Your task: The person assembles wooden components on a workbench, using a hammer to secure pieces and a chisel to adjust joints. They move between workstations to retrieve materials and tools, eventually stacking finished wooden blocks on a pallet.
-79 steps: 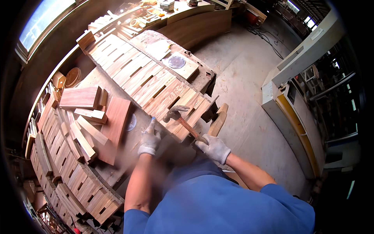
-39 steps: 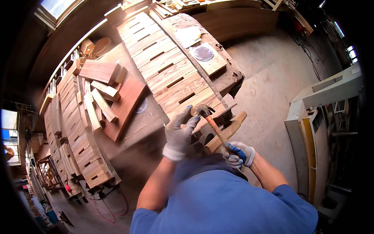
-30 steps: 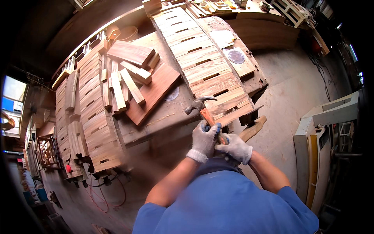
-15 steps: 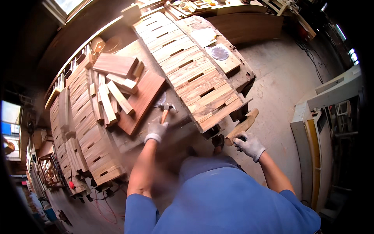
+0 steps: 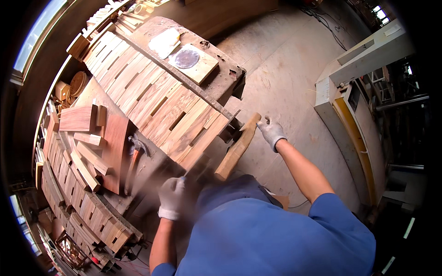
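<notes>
My left hand [image 5: 171,198], in a pale glove, hangs by the near end of the slotted wooden panel [image 5: 159,103]. Motion blur smears its fingers, so I cannot make out whether it holds anything. Gloved as well, my right hand [image 5: 272,133] is at the upper end of a long, rough-shaped piece of wood [image 5: 239,147]. Its thumb stands apart from the fingers, and the fingertips touch or nearly touch the wood. A claw hammer [image 5: 133,161] with a wooden handle lies to the left, beside a reddish board [image 5: 117,149].
Loose wooden blocks [image 5: 94,158] are piled at the left, over another slotted panel [image 5: 99,216]. Beyond the near panel, a worn bench top [image 5: 221,62] carries a square board with a grey disc [image 5: 186,59]. A large pale machine frame [image 5: 328,94] stands on the right.
My left hand has let go of the hammer and drawn back toward me. The right hand has gone from the wood piece's near end to its upper end. The view has turned right.
</notes>
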The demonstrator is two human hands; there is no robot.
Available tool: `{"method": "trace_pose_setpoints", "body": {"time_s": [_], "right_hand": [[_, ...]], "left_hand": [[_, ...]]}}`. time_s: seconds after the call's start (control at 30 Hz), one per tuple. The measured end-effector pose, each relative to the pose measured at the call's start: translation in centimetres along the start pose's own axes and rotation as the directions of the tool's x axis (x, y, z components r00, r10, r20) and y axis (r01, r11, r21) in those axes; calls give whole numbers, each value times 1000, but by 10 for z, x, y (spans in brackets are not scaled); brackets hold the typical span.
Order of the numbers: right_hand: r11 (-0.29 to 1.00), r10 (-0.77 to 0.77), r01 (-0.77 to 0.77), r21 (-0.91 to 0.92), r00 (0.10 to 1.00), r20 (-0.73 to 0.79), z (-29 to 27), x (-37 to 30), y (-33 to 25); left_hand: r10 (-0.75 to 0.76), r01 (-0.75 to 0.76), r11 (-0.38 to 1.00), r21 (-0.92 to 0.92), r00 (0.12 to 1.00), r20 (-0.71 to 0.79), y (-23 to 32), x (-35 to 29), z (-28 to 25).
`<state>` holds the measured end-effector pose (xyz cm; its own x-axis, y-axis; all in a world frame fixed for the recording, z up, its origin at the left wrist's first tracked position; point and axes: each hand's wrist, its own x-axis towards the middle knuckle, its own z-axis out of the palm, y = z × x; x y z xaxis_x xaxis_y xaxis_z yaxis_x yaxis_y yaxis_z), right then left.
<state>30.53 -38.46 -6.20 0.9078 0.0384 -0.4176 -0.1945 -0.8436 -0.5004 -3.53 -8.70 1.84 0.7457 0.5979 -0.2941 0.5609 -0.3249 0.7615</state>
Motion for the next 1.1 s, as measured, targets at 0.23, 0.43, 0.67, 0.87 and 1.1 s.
{"method": "trace_pose_setpoints", "body": {"time_s": [0.23,0.43,0.67,0.87,1.1], "right_hand": [[991,133,-133,0,991,30,64,76,9],[920,340,-368,133,920,194,86,109,11],[923,367,-385,29,897,246,105,130,14],[905,360,-398,150,904,231,140,150,59],[904,366,-406,133,897,248,139,136,40]], "left_hand": [[-137,112,990,87,912,388,77,-14,80],[-314,396,909,-131,856,411,98,12,113],[-529,633,766,-113,720,449,131,23,112],[-488,577,813,-71,744,455,128,27,118],[-410,409,908,93,823,393,149,30,116]]}}
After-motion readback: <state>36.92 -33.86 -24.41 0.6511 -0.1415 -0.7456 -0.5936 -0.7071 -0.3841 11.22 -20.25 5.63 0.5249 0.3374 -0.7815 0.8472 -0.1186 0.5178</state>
